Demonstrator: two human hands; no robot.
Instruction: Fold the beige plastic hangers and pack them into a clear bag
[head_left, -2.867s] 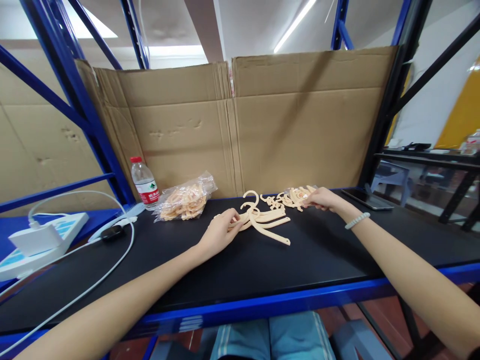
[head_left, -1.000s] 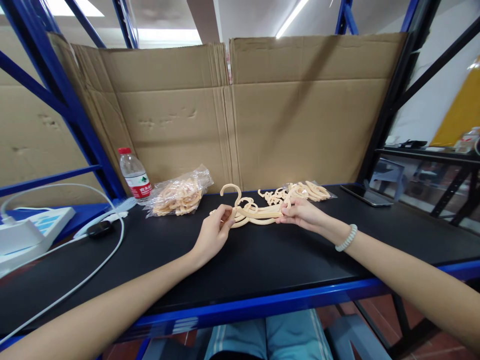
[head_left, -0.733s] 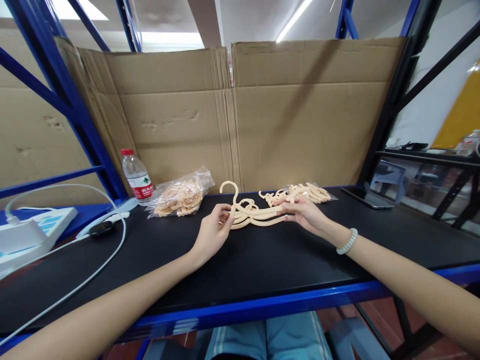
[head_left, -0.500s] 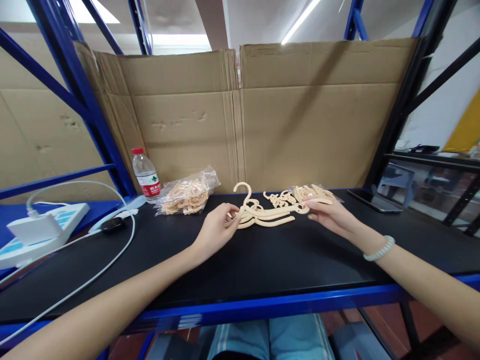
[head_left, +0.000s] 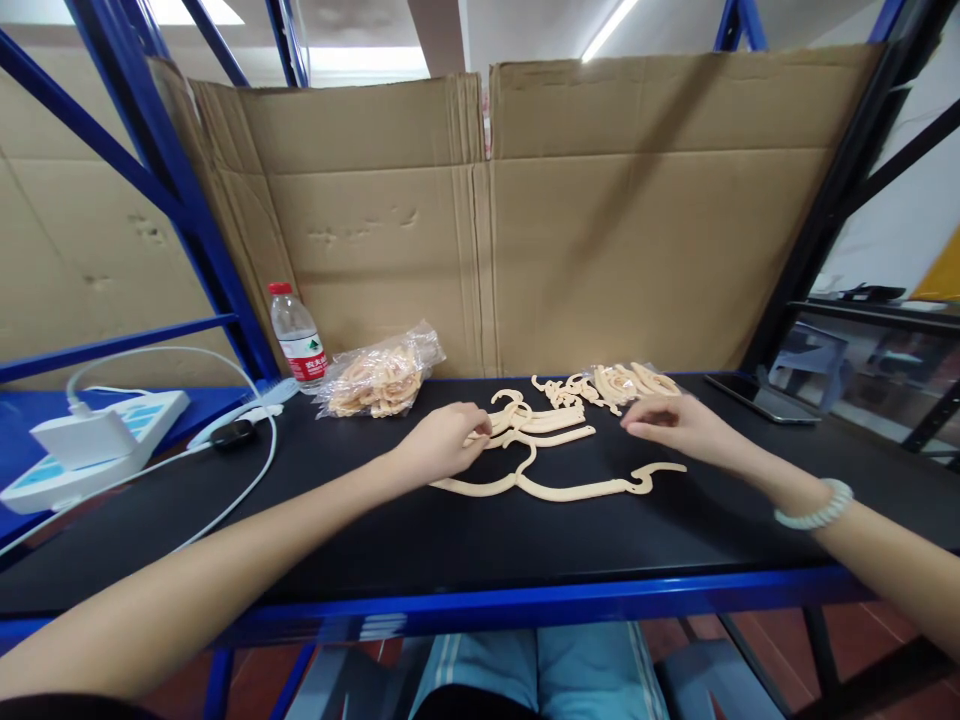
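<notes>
Black surface (head_left: 420, 545), cardboard wall (head_left: 615, 250) behind. Lone hanger (head_left: 570, 490) flat, middle of frame, below hanger stack (head_left: 546, 420). Your left hand (head_left: 442, 445) touches stack end; grip can't tell. Your right hand (head_left: 671, 420) loose, empty. Press stack steady, hooks lined up.

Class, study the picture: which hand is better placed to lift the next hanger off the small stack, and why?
Left, probably. The left hand rests its fingertips on the stack of hangers, while the right hand lies open to the stack's right, touching none of it, nearer the bagged pieces.
</notes>
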